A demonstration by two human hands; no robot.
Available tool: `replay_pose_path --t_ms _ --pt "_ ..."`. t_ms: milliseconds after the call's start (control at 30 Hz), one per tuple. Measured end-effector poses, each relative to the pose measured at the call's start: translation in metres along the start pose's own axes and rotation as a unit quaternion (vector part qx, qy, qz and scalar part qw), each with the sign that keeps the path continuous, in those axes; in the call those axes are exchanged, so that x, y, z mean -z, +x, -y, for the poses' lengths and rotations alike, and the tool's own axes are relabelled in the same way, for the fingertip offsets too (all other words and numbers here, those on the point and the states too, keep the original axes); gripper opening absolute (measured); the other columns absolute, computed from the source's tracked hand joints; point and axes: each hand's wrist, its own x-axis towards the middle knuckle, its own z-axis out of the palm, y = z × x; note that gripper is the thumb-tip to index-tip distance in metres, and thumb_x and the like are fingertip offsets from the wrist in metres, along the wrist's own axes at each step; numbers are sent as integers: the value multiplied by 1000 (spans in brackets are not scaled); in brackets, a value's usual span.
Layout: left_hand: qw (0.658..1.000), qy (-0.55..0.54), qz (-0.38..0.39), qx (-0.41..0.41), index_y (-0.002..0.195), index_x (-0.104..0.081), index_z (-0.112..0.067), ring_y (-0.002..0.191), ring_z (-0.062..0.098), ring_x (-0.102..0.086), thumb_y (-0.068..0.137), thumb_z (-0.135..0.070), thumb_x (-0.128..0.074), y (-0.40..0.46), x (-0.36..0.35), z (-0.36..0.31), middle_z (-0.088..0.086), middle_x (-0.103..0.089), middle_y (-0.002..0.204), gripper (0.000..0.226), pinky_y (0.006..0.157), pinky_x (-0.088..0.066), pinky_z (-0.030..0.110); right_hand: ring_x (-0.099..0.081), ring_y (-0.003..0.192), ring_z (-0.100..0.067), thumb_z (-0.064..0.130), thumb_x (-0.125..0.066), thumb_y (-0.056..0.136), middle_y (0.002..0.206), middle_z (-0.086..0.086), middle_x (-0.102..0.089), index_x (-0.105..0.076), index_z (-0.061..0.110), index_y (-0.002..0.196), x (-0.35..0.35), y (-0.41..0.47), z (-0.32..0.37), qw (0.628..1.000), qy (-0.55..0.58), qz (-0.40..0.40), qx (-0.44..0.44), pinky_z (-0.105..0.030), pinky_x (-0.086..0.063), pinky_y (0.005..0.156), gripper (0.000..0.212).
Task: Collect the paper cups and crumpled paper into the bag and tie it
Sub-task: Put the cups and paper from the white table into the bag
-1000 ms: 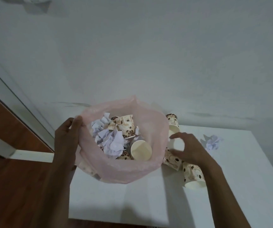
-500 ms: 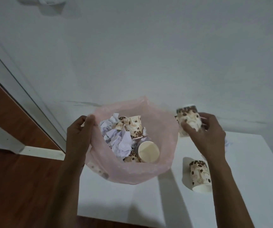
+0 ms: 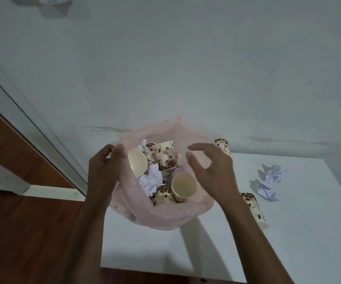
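Two hands are seen over a pink plastic bag [image 3: 165, 218] that is held open on a white table [image 3: 288, 242]. The bag's rim is gripped by the left hand [image 3: 104, 169], thumb and fingers curled round the thin plastic at its near-left edge, as it was half a second ago. The right hand [image 3: 212, 171] is now held empty above the bag's mouth, its fingers loosely spread and relaxed; the patterned cup that was pinched in it beside the bag half a second ago is no longer held. An extra cup [image 3: 137, 166] is now seen inside the bag, just right of the left hand's fingertips, its pale inside turned upward. More paper cups [image 3: 183, 187] and crumpled paper [image 3: 151, 179] are lying in the bag between the two hands. Beyond the right hand, a cup [image 3: 223, 145] is left against the bag's far side. Right of the right wrist, another cup [image 3: 254, 210] is lying on its side. Farther right, well apart from the bag, two paper balls [image 3: 270, 181] are left on the table.
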Motion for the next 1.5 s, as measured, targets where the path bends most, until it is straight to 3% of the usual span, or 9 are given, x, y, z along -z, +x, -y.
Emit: replay_pose_path --t_ms 100,200,467,667,900,1067,1233,1367,1500 --pt "1000 -6 13 18 77 -61 -10 58 0 -51 99 -29 -52 1 -5 0 4 -59 70 30 58 -42 23 -57 108 -15 25 -68 87 110 7 -69 -69 21 106 20 -3 -26 992 -61 -87 -62 -18 -34 89 20" --pt "998 -37 26 46 71 -60 -15 59 7 -50 97 -30 -54 1 -13 3 -5 -56 62 30 54 -40 21 -57 113 -21 37 -57 92 117 3 -67 -64 21 116 30 -10 -60 978 -94 -72 -173 -27 -38 90 29" --pt "998 -49 36 25 82 -59 1 61 5 -50 97 -24 -55 -7 -22 4 6 -59 73 30 55 -39 14 -51 124 -33 50 -67 79 134 -10 -57 -37 25 144 26 -46 -110 880 -230 163 -382 -40 -42 99 75" --pt "998 -50 10 40 80 -59 -1 65 10 -51 97 -27 -56 -6 -2 14 5 -58 70 30 60 -40 22 -62 108 -28 42 -76 75 121 -6 -67 -52 29 131 21 -39 -90 929 -123 67 -343 -31 -44 84 63" --pt "997 -48 -25 61 67 -59 -20 63 6 -55 96 -27 -55 -7 15 15 -10 -59 61 31 57 -44 21 -62 89 5 42 -77 77 102 18 -63 -51 33 123 35 -2 -3 972 82 -73 -210 -6 -44 60 53" --pt "996 -61 -37 49 67 -57 -20 55 -3 -52 97 -22 -55 -11 18 12 -15 -58 55 30 56 -44 19 -61 86 12 44 -78 75 103 17 -65 -53 33 120 -3 4 30 988 69 23 -133 -3 -46 66 52" --pt "998 -51 -25 34 71 -58 -19 55 -3 -50 98 -24 -53 -14 18 15 -17 -56 56 28 56 -40 23 -52 121 -8 56 -60 87 133 8 -59 -61 24 126 -22 0 34 976 -43 187 -101 -15 -32 88 51" --pt "998 -50 2 36 72 -61 -19 56 -3 -51 97 -23 -55 -16 4 14 -17 -60 58 27 60 -41 27 -55 107 1 48 -62 90 116 15 -66 -69 25 111 0 -5 10 991 0 77 -107 -24 -45 96 32" --pt "998 -48 43 19 73 -62 -20 59 -2 -54 98 -22 -54 -14 -17 10 -16 -61 59 27 61 -43 27 -60 104 -15 27 -65 89 106 7 -69 -71 22 99 36 -3 -37 982 -71 -166 -53 -28 -44 92 13"
